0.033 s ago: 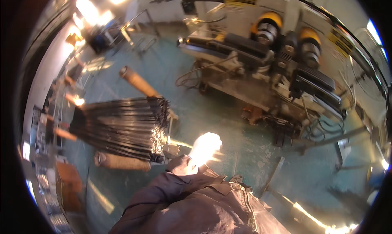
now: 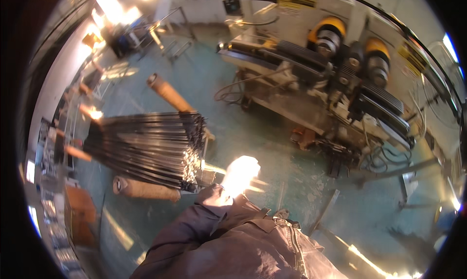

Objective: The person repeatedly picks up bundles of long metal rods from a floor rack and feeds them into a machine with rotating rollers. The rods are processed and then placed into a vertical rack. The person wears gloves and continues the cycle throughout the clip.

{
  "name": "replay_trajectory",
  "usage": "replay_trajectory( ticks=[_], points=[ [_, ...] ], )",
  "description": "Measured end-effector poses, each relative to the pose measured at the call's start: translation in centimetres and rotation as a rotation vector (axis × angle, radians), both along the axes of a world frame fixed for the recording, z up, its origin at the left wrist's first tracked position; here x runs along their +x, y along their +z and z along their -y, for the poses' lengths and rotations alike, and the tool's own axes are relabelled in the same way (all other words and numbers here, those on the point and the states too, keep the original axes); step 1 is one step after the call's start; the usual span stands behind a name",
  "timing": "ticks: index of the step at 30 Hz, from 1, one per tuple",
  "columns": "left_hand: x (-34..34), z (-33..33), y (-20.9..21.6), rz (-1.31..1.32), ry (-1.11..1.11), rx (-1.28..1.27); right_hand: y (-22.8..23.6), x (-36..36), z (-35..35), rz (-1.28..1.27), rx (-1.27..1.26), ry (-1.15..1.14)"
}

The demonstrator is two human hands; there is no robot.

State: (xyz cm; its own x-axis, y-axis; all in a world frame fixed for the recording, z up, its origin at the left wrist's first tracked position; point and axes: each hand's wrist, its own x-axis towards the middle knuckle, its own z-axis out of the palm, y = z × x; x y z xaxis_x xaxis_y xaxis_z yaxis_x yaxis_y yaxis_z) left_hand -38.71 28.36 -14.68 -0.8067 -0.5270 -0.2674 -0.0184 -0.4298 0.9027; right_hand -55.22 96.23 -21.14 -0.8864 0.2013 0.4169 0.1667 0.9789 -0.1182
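Observation:
My left hand (image 2: 241, 176) is held out in front of my body, at the end of a dark brown sleeve (image 2: 192, 230). Strong sunlight bleaches it white, so its fingers and anything in them cannot be made out. Just to its left lies a large bundle of long dark metal bars or tubes (image 2: 146, 145), their cut ends turned toward me. Whether the hand touches the bundle does not show; a gap appears between them. My right hand is outside the picture.
A machine (image 2: 292, 103) with two yellow-and-black motor units (image 2: 328, 35) and hanging cables stands ahead to the right. Brown rolls (image 2: 146, 189) flank the bundle. A metal leg or bar (image 2: 327, 208) is at right on the green floor (image 2: 272, 147). A brown box (image 2: 81, 215) sits at left.
The whole scene has shifted slightly rightward in the picture, as the head view turned a little. My left hand has moved slightly left in the picture.

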Motion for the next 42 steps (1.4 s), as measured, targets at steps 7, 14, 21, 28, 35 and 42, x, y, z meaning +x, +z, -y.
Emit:
replay_trajectory(
  ticks=[7,14,21,28,35,42],
  points=[
    [16.5,15.8,6.0,0.173,0.283,-1.348,-8.9,8.5,25.4,0.865,-0.16,0.395],
    [37.0,27.3,13.4,0.738,0.977,-1.055,-3.8,0.4,51.2,0.756,-0.229,0.729],
    [41.3,27.8,13.3,1.064,0.834,-0.987,-1.0,5.2,77.9,0.883,-0.139,1.212],
    [40.6,28.1,14.2,0.588,1.109,-0.572,-3.6,22.5,97.0,0.898,0.002,1.773],
    [39.8,29.5,15.1,0.638,1.173,-0.457,-4.6,29.9,105.2,0.611,0.45,1.863],
    [39.6,30.2,15.0,0.732,1.21,-0.373,-7.8,30.2,106.7,0.68,0.434,1.921]
  ],
)
